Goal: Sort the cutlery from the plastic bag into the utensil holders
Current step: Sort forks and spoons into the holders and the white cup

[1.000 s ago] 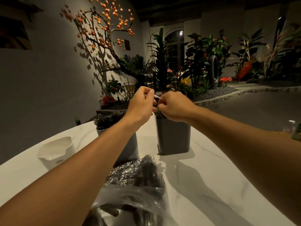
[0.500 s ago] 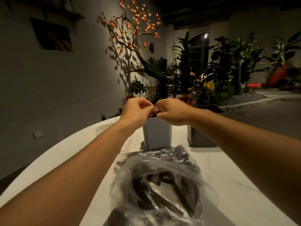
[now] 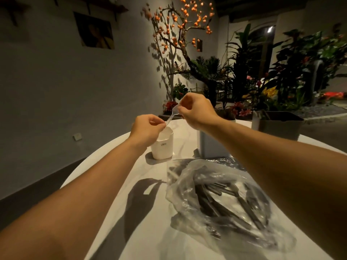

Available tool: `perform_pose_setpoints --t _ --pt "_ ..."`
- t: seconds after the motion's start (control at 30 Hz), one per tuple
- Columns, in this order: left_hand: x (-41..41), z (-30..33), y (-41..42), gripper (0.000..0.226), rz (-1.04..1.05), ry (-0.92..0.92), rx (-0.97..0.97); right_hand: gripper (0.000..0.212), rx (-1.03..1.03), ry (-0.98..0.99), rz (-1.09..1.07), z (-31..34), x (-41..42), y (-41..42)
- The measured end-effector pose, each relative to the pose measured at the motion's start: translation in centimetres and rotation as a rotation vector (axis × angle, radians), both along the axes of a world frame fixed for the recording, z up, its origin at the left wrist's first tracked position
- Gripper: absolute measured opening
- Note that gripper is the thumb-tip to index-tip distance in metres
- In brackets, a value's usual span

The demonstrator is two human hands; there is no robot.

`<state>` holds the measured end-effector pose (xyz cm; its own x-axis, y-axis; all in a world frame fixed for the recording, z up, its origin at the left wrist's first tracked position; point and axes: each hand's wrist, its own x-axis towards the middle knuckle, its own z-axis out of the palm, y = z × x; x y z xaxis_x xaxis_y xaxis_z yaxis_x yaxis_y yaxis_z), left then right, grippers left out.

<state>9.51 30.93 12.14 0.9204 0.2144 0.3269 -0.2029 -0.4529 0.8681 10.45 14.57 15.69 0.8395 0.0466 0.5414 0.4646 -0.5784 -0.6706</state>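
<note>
**Clear plastic spoon over white holder**

Clear plastic spoon (image 3: 173,114) is pinched at both ends: left hand (image 3: 145,129) on the handle tip, right hand (image 3: 197,111) on the bowl. It sits tilted just above the white plastic utensil holder (image 3: 163,147), printed "CREW". Half a second ago both hands were over the light grey holder (image 3: 212,145); they've since moved left. Transparent plastic bag (image 3: 221,201) of dark cutlery lies on the white marble table (image 3: 150,231), dark grey holder (image 3: 277,126) far right.
</note>
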Motion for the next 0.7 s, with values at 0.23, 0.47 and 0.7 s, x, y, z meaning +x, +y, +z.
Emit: perform_pose_setpoints --t 0.23,0.47,0.7 --pt "1.8 -1.0 1.2 0.043 -0.023 0.035 -0.063 0.007 -0.053 -0.086 -0.107 -1.4 3.3 3.1" --pt "4.1 -2.0 1.3 0.044 -0.057 0.049 -0.038 0.01 -0.106 -0.089 -0.1 -3.6 6.4 4.3" --pt "6.5 -3.6 2.5 0.04 0.027 0.032 0.01 0.006 -0.211 -0.025 -0.077 -5.8 9.3 5.7"
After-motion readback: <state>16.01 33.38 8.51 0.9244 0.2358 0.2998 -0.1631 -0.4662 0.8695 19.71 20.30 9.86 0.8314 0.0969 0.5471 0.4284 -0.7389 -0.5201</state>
